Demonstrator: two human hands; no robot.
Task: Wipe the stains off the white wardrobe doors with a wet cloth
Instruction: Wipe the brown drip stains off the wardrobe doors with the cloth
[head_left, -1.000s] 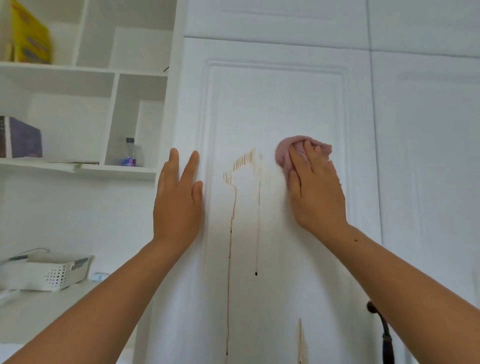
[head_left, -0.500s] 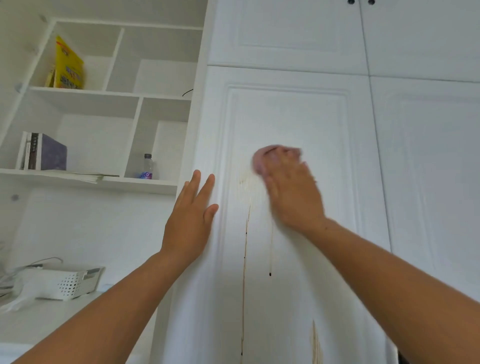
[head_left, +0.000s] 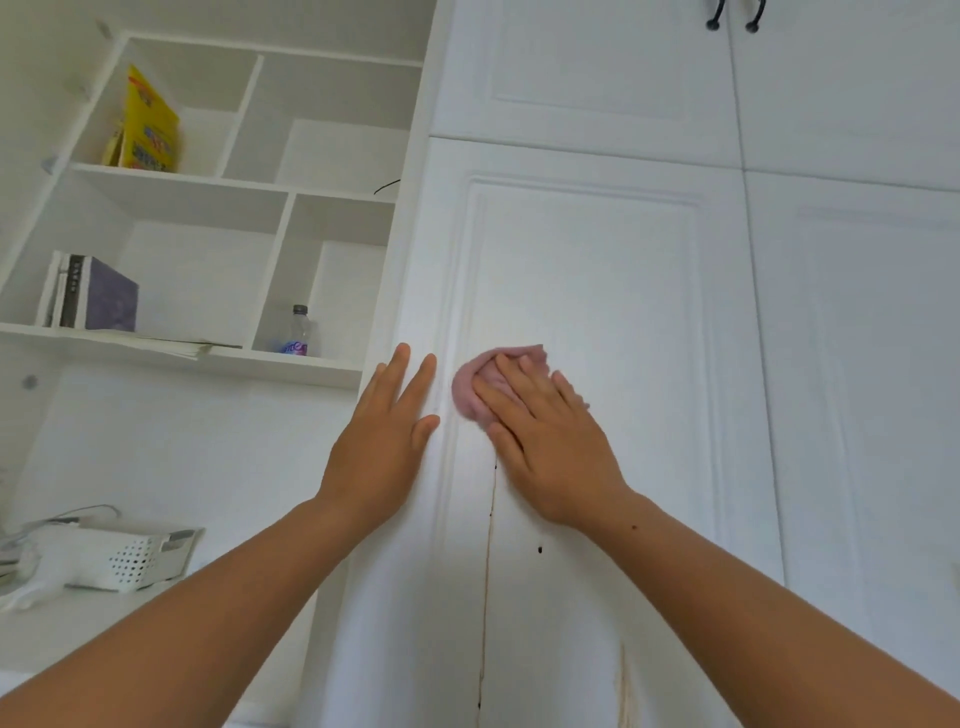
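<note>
Against the white wardrobe door (head_left: 597, 291), seen from the head camera, the right hand (head_left: 550, 447) presses a bunched pink cloth (head_left: 467, 395) flat to the panel. Its fingers lie straight and spread over the cloth, not curled round it. The cloth sits at the left side of the raised panel, just inside the moulded frame. The left hand (head_left: 379, 447) rests beside it on the door's left edge strip, palm flat, fingers released and slightly apart, holding nothing. The two hands are near each other but apart.

Below the right hand a thin brown drip line (head_left: 487, 597) runs down the panel toward the bottom edge of the picture. A small dark drop (head_left: 540, 549) sits just right of it, and a pale brown smear (head_left: 623, 686) shows lower down.

To the left, open white shelves (head_left: 218, 358) hold a yellow packet (head_left: 145, 130), some books (head_left: 88, 293) and a clear bottle (head_left: 298, 332). Lower left, a white perforated basket (head_left: 119, 558) stands on a tabletop (head_left: 78, 629). Two black handles (head_left: 732, 15) hang from the upper doors.
</note>
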